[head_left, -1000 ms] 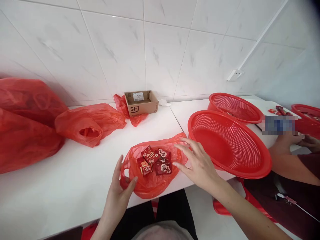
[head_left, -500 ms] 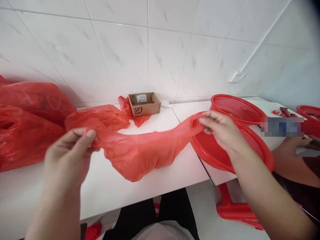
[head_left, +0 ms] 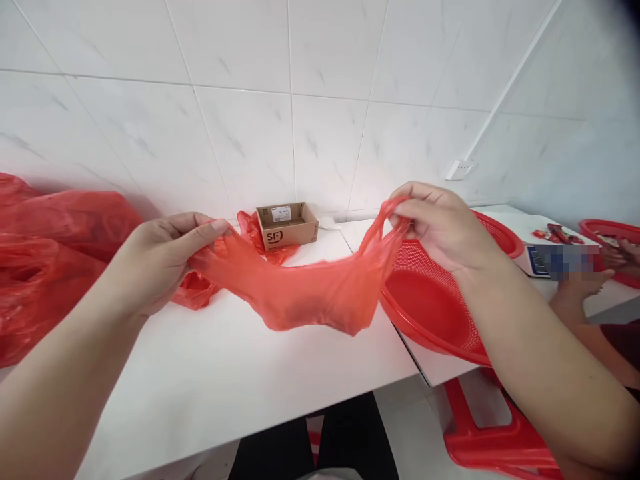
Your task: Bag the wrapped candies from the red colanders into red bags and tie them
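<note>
A thin red plastic bag [head_left: 310,297] hangs stretched between my two hands above the white table [head_left: 210,373]. My left hand [head_left: 173,257] pinches one end of it, thumb on top. At the other end, my right hand [head_left: 433,217] grips the gathered handles between thumb and fingers. The middle of the bag sags, and a darker patch shows through its film; what causes it I cannot tell. Below my right forearm stands a red perforated basket [head_left: 425,300].
Red plastic bags [head_left: 50,267] are heaped at the left. An open cardboard box [head_left: 290,233] stands near the tiled wall. A second red basket [head_left: 505,233] is behind the first. At the right are a scale [head_left: 537,260] and another person's hand [head_left: 583,287]; a red stool [head_left: 500,440] stands below.
My right hand has risen and bunched its end of the bag into upright handles. My left hand has moved right and up, so the bag is less widely stretched. The view has tilted upward.
</note>
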`<state>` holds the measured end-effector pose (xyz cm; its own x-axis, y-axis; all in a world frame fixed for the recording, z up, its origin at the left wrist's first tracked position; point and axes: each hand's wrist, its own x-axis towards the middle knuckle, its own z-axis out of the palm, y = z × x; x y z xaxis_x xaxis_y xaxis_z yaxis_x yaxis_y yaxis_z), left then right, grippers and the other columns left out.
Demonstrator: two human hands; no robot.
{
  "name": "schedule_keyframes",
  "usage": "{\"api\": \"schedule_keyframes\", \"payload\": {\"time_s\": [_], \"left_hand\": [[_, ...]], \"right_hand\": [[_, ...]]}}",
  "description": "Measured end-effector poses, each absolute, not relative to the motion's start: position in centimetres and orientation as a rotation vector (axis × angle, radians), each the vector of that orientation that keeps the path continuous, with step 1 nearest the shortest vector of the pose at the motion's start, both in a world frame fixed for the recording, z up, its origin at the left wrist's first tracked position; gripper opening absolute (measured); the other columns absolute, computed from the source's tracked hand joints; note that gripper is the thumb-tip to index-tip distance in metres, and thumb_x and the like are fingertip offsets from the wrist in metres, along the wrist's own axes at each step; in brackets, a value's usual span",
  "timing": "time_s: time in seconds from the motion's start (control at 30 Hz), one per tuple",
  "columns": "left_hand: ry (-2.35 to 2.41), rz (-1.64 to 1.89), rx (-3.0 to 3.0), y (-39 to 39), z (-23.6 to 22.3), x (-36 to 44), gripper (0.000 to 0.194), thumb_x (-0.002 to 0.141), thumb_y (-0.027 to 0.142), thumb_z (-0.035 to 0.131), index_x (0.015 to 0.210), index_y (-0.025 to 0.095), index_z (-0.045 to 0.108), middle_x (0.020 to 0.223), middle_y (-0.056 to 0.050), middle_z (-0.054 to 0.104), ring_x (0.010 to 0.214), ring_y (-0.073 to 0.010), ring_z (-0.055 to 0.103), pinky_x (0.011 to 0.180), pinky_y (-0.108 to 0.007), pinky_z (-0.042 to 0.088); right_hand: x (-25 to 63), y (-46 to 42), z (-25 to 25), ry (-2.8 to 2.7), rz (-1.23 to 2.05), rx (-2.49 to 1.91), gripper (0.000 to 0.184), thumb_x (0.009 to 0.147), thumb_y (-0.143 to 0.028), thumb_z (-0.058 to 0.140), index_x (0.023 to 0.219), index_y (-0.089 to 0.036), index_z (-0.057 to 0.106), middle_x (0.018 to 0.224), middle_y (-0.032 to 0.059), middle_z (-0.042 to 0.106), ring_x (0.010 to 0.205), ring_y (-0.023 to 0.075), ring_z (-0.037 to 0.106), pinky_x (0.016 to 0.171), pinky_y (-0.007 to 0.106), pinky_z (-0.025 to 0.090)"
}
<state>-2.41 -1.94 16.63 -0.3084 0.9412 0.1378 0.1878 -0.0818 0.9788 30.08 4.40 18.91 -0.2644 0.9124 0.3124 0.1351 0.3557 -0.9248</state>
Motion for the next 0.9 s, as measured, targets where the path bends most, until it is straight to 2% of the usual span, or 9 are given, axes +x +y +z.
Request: {"api": "schedule_keyframes", "payload": {"time_s": [0.13,0.27,0.37,0.47,0.53,0.6,0.67,0.77,0.9], "left_hand": [[1.391,1.458,1.273,-1.4,16.5,-2.4,0.028,0.075,0.037,0.073,0.068,0.014,0.059,0.062,-0.002,0.060,0.058,-0.0111,0.055,0.053,-0.022,0.043],[1.128,1.451,1.230,-1.2,16.9,-1.1,0.022,0.083,0.036,0.066,0.074,0.016,0.063,0.093,-0.008,0.069,0.084,-0.0182,0.063,0.070,-0.028,0.051],[0.922,1.263,1.243,-1.1,17.4,0.7,0.024,0.088,0.040,0.058,0.104,0.023,0.064,0.106,-0.007,0.067,0.094,-0.0224,0.064,0.079,-0.037,0.053],[0.962,0.968,1.435,-0.9,17.7,2.7,0.048,0.083,0.039,0.064,0.129,0.027,0.054,0.088,-0.003,0.065,0.078,-0.0178,0.064,0.076,-0.034,0.052],[1.093,0.755,1.545,-0.6,17.8,3.9,0.051,0.076,0.037,0.071,0.124,0.024,0.057,0.075,0.001,0.060,0.064,-0.0133,0.059,0.067,-0.028,0.050],[1.199,0.629,1.616,-0.3,17.8,4.8,0.043,0.074,0.038,0.073,0.112,0.021,0.063,0.074,0.002,0.058,0.059,-0.0111,0.053,0.059,-0.025,0.047],[1.246,0.618,1.637,0.0,17.5,5.3,0.035,0.080,0.046,0.065,0.104,0.020,0.064,0.083,-0.001,0.062,0.061,-0.0113,0.051,0.055,-0.025,0.045],[1.245,0.694,1.556,0.4,17.0,5.0,0.038,0.088,0.054,0.050,0.095,0.019,0.064,0.090,-0.004,0.064,0.064,-0.0122,0.053,0.055,-0.025,0.045],[1.280,0.792,1.396,0.7,16.1,3.9,0.043,0.086,0.056,0.052,0.078,0.015,0.062,0.061,0.002,0.051,0.052,-0.0089,0.045,0.055,-0.025,0.046]], "right_hand": [[29.6,4.3,19.6,-1.740,1.009,-0.932,0.006,0.081,-0.018,0.057,0.075,-0.018,0.059,0.065,-0.0020,0.056,0.058,0.0085,0.050,0.053,0.022,0.037],[28.6,4.4,20.1,-1.866,0.909,-1.017,0.006,0.081,-0.016,0.058,0.076,-0.017,0.061,0.067,-0.0013,0.059,0.062,0.0090,0.053,0.055,0.022,0.038],[27.4,4.7,20.6,-1.943,0.822,-1.021,0.007,0.081,-0.015,0.059,0.075,-0.016,0.063,0.074,-0.0002,0.063,0.066,0.0092,0.054,0.059,0.022,0.039],[25.5,4.5,21.0,-2.020,0.853,-0.930,0.007,0.081,-0.014,0.060,0.076,-0.015,0.065,0.075,0.0002,0.064,0.068,0.0094,0.056,0.063,0.023,0.043],[23.9,4.1,21.2,-2.060,0.961,-0.835,0.005,0.080,-0.014,0.060,0.078,-0.015,0.064,0.074,0.0003,0.064,0.068,0.0102,0.057,0.062,0.023,0.045],[22.3,3.6,21.1,-2.107,1.093,-0.736,0.002,0.080,-0.015,0.061,0.080,-0.016,0.063,0.075,0.0004,0.064,0.068,0.0114,0.059,0.060,0.024,0.047],[21.3,3.3,20.6,-2.122,1.176,-0.623,0.008,0.081,-0.018,0.061,0.089,-0.017,0.062,0.079,0.0007,0.066,0.073,0.0126,0.061,0.062,0.025,0.049],[21.0,3.9,19.0,-2.068,1.085,-0.538,0.020,0.082,-0.018,0.060,0.103,-0.019,0.060,0.096,0.0018,0.066,0.085,0.0130,0.062,0.070,0.026,0.051],[21.9,5.2,15.8,-2.108,1.054,-0.598,0.018,0.084,-0.018,0.060,0.101,-0.019,0.057,0.088,0.0002,0.063,0.082,0.0126,0.061,0.074,0.028,0.051]]}}
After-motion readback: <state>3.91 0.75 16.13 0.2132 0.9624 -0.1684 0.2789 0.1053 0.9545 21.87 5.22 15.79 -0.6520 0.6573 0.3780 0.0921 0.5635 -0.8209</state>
